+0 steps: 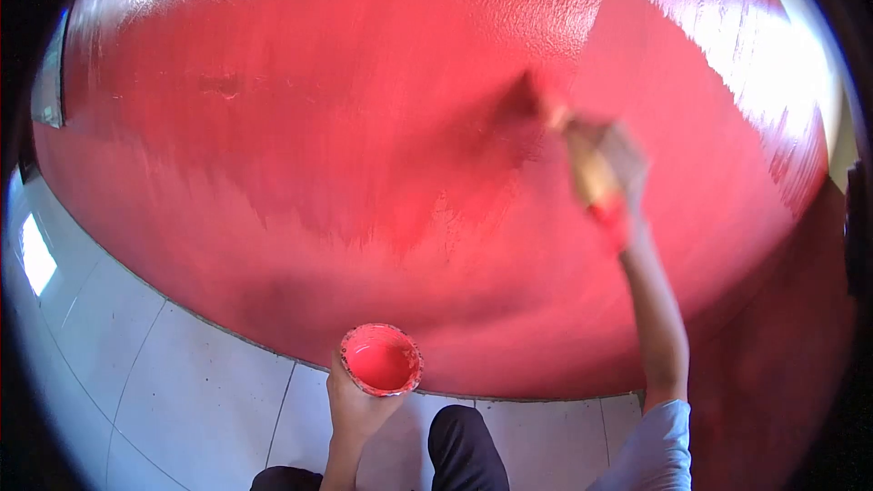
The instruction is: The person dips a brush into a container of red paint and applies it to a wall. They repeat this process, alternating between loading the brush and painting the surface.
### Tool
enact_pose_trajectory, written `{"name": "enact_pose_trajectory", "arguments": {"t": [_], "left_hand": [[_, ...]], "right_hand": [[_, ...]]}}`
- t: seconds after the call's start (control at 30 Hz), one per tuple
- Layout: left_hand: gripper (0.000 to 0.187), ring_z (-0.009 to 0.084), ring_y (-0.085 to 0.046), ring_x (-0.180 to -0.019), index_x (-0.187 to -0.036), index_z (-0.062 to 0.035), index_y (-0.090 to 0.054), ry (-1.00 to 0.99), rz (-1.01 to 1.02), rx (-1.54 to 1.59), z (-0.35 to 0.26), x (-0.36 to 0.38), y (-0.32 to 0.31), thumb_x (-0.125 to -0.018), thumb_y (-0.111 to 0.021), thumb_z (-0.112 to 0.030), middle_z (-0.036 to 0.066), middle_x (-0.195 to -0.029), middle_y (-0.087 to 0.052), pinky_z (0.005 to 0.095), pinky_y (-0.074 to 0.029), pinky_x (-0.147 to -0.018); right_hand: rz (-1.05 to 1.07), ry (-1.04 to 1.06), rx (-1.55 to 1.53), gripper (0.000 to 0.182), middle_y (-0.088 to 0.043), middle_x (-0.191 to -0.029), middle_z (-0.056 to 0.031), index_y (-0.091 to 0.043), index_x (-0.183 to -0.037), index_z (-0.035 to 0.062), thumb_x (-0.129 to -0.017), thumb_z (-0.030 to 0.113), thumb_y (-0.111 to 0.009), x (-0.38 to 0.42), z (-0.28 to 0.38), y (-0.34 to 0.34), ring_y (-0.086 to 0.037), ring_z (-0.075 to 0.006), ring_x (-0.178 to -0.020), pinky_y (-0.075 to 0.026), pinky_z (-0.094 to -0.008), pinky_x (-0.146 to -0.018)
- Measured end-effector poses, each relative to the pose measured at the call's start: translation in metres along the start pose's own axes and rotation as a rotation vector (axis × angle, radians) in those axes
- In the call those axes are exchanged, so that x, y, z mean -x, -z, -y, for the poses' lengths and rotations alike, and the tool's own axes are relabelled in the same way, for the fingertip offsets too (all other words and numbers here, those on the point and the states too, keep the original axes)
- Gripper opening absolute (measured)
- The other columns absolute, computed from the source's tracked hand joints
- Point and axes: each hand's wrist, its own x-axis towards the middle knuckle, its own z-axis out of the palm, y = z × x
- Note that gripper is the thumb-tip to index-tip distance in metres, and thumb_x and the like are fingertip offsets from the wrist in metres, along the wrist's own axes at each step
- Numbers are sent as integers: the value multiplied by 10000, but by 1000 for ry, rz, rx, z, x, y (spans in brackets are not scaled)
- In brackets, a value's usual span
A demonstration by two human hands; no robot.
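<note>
My left hand [357, 409] is wrapped round a round cup of red paint [380, 365], low in the view and above the tiled floor. Its rim is crusted with paint, and the red surface shows inside. My right hand [620, 159] is raised to the wall and closed round the handle of a paintbrush [557, 116]. Both hand and brush are blurred by motion. The brush head, coated red, is at the red wall [364, 127], with a dark shadow beside it. Red colour shows near my right wrist.
Wet, glossy paint covers the upper wall, with duller red lower down and streaked edges between. Light glares at the upper right. White floor tiles [200, 373] meet the wall's bottom edge. My knee [464, 450] is close to the wall. A pale panel [50, 82] stands at far left.
</note>
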Motion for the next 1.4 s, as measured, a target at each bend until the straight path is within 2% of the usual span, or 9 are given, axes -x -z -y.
{"name": "enact_pose_trajectory", "arguments": {"t": [0.3, 0.5, 0.57, 0.7, 0.83, 1.0, 1.2, 1.3, 1.4], "left_hand": [[768, 275, -630, -951, -1120, -31, -479, -14, -38, -18, -3, 1, -3, -479, -891, -126, 136, -1046, -627, 383, -498, -824], [826, 278, -609, -994, -1157, -38, -456, -19, 10, 21, -11, 1, 0, -464, -892, -142, 135, -1084, -597, 390, -500, -833], [840, 281, -608, -993, -1170, -37, -446, 17, -4, -5, -7, 2, -1, -468, -893, -151, 139, -1097, -591, 392, -501, -836], [855, 285, -605, -998, -1192, -35, -431, 72, 7, -4, -2, 2, -3, -480, -890, -146, 144, -1125, -579, 390, -504, -837], [810, 275, -609, -992, -1173, -28, -445, -23, -1, 36, 3, -3, -3, -498, -881, -125, 143, -1112, -587, 373, -503, -837], [795, 283, -612, -978, -1131, -31, -460, -21, -51, 98, 13, -2, -13, -485, -898, -183, 137, -1070, -602, 384, -503, -821], [788, 252, -590, -1010, -1162, -22, -456, -129, -128, 110, 19, -3, -25, -521, -896, -149, 135, -1104, -585, 368, -478, -868], [772, 270, -616, -960, -1138, -23, -473, -153, -141, 42, 30, -1, -29, -518, -903, -182, 140, -1058, -610, 381, -500, -816], [779, 274, -623, -943, -1130, -16, -477, -144, -131, 55, 43, -3, -29, -512, -910, -209, 145, -1051, -615, 383, -503, -800]], "right_hand": [[472, 138, -774, 454, -648, -1007, -8, -633, -1158, 238, -720, 117, -653, 102, 92, 33, -636, -203, -883, -547, -336, -642], [31, -222, -977, 120, -679, -966, -106, -644, -956, 26, -857, 2, -581, -77, -88, 31, -621, -145, -918, -499, -287, -777], [43, -409, -611, 156, -670, -900, -86, -639, -998, -31, -855, 26, -615, -138, -129, 59, -616, -124, -720, -517, -258, -514], [-336, -210, -413, 242, -686, -956, -86, -648, -1097, 48, -860, 97, -640, -179, -140, 86, -643, -134, -780, -544, -263, -613], [-136, 201, -193, 306, -669, -1057, -74, -652, -1042, 89, -742, 27, -647, -91, -92, 55, -649, -244, -927, -527, -343, -797], [205, 191, -566, 444, -626, -980, -4, -632, -1115, 216, -691, 103, -704, 100, 62, 43, -606, -179, -782, -514, -331, -555], [289, -311, -911, 343, -642, -1002, -37, -628, -1085, 63, -752, 4, -683, 252, 217, 58, -638, -168, -786, -536, -304, -622], [299, -1394, -1336, 203, -637, -993, -52, -618, -1034, 0, -831, -11, -628, 294, 296, 70, -625, -136, -765, -536, -294, -595], [123, -1722, -1379, 169, -621, -1010, -74, -600, -1034, -17, -866, 4, -605, 288, 326, 90, -610, -119, -811, -541, -269, -598]]}}
